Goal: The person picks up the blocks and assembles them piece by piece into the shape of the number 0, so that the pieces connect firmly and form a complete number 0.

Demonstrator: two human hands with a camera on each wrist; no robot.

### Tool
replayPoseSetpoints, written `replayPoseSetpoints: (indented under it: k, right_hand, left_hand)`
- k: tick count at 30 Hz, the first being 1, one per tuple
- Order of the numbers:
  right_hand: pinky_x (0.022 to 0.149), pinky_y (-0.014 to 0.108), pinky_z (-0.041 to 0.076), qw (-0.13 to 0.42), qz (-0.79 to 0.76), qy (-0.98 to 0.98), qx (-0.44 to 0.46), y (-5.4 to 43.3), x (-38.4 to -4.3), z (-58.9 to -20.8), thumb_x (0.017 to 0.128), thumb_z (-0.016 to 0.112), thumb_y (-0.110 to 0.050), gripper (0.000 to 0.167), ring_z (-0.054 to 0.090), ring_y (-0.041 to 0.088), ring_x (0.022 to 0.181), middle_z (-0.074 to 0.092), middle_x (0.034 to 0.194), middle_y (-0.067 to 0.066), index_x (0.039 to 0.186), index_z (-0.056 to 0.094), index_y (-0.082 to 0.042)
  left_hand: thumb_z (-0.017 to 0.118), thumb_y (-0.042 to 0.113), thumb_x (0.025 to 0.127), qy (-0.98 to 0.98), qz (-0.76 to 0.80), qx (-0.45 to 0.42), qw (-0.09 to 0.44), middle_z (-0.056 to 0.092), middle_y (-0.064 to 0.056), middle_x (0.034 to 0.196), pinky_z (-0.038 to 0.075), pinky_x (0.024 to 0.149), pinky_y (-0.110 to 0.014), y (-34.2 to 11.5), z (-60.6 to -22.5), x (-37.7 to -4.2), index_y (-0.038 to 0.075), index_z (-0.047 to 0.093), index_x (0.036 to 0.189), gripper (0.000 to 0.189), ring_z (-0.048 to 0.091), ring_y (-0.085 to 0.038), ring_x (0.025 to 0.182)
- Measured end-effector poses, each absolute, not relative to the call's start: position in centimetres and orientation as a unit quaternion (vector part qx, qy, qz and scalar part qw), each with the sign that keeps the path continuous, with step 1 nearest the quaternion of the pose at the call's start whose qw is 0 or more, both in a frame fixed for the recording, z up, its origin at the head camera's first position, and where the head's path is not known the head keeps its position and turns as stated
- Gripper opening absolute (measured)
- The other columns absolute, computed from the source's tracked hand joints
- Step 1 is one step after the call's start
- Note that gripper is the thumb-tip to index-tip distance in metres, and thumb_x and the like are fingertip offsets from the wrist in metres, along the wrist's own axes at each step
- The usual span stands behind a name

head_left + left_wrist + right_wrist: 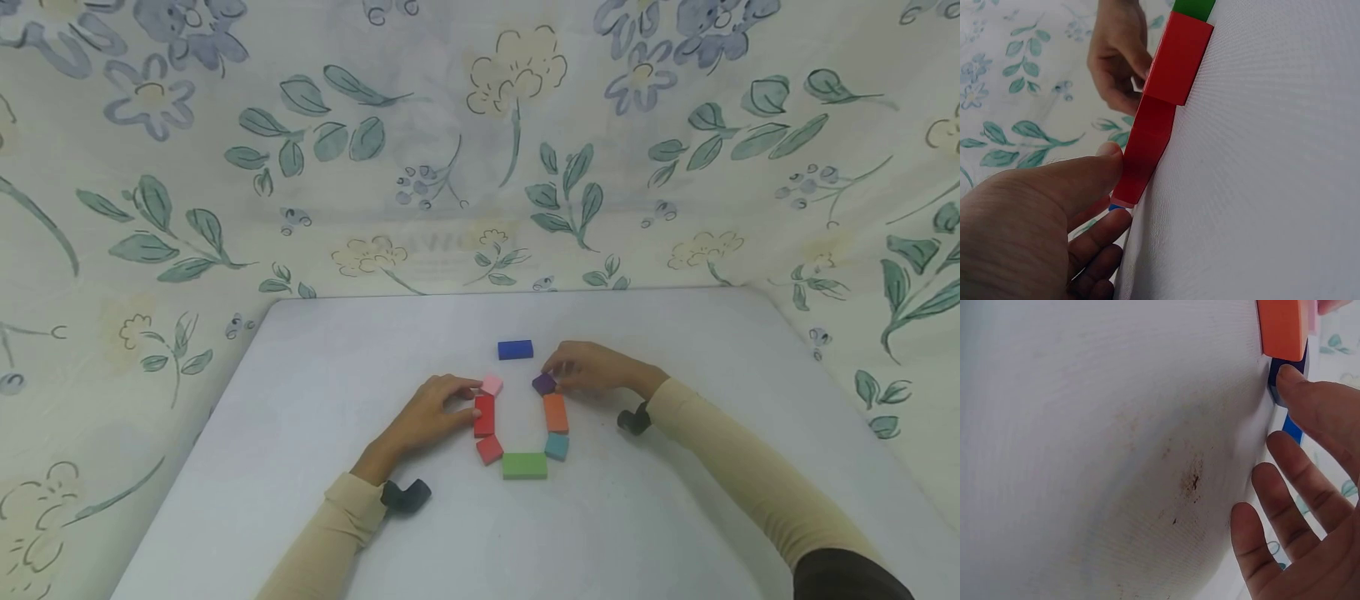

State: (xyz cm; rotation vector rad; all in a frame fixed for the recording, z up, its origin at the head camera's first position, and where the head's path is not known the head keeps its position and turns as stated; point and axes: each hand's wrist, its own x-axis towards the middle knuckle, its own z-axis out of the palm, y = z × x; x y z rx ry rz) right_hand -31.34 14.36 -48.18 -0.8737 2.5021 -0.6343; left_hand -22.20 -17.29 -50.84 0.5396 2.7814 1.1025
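Note:
At the left of a U-shaped line of blocks, my left hand (432, 414) rests its thumb on the long red block (486, 422); its index fingertip touches the small pink block (492, 385). The thumb against the red block (1144, 147) shows in the left wrist view too, with the other fingers bent loosely below. Across from it, my right hand (597, 367) pinches the small purple block (544, 383) at the top of the orange block (556, 413). In the right wrist view its thumb presses the dark purple block (1277, 384); the index fingertip's contact is hard to see.
A blue block (515, 350) lies apart beyond the gap between the columns. The green block (525, 466) forms the near side, with a smaller red block (490, 450) and a teal block (557, 446) at its corners. Flowered cloth (450, 167) rises behind the white table (337, 333).

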Motion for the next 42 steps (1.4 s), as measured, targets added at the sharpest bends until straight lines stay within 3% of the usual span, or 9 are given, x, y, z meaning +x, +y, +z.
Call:
replayPoseSetpoints:
  k: [42]
  right_hand:
    - [0.101, 0.038, 0.051, 0.192, -0.221, 0.905, -0.309, 14.48, -31.20, -48.94, 0.092, 0.071, -0.018, 0.036, 0.057, 0.016, 0.115, 0.063, 0.116, -0.006, 0.127, 0.066, -0.023]
  left_hand:
    - [0.072, 0.036, 0.090, 0.911, 0.366, 0.186, 0.047, 0.067, 0.004, 0.121, 0.042, 0.109, -0.050, -17.46, -50.91, -22.19, 0.026, 0.060, 0.135, 0.047, 0.053, -0.021, 0.125]
